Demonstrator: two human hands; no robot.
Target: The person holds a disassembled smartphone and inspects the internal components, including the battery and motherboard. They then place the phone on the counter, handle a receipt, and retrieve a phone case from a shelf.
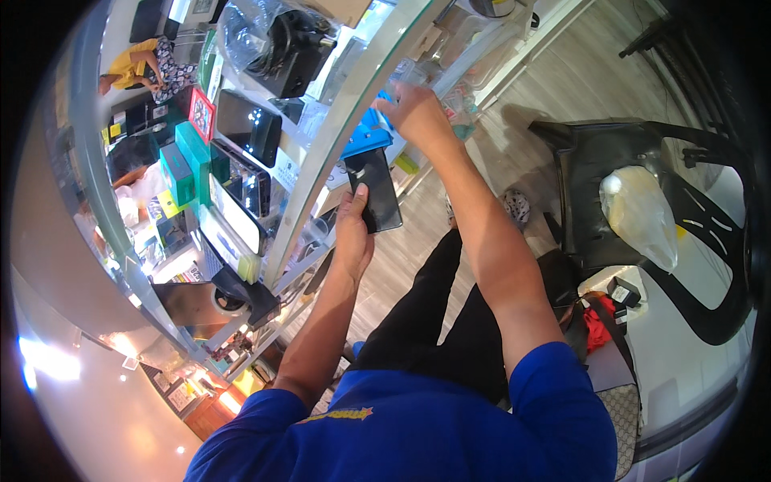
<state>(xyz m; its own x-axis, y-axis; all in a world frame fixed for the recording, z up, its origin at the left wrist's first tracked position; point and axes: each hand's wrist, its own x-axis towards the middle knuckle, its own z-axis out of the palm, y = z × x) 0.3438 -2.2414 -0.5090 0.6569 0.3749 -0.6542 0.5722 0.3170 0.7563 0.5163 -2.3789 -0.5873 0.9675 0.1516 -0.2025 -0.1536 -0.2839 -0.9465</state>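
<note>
My left hand [353, 233] grips a black smartphone [376, 189] by its lower end, screen facing me, below the edge of a glass display counter [321, 153]. Just above the phone, my right hand [416, 112] reaches under the counter's edge and holds a blue box or card [365, 135]; its fingers are partly hidden behind the blue item. The phone's top end touches or overlaps the blue item.
The glass counter holds phones [249, 124], green boxes [186, 161] and a black bundle of cables [293, 44]. A black plastic chair [594, 193] with a yellowish plastic bag [638, 213] stands to my right on the wooden floor. A person in yellow [132, 64] is beyond the counter.
</note>
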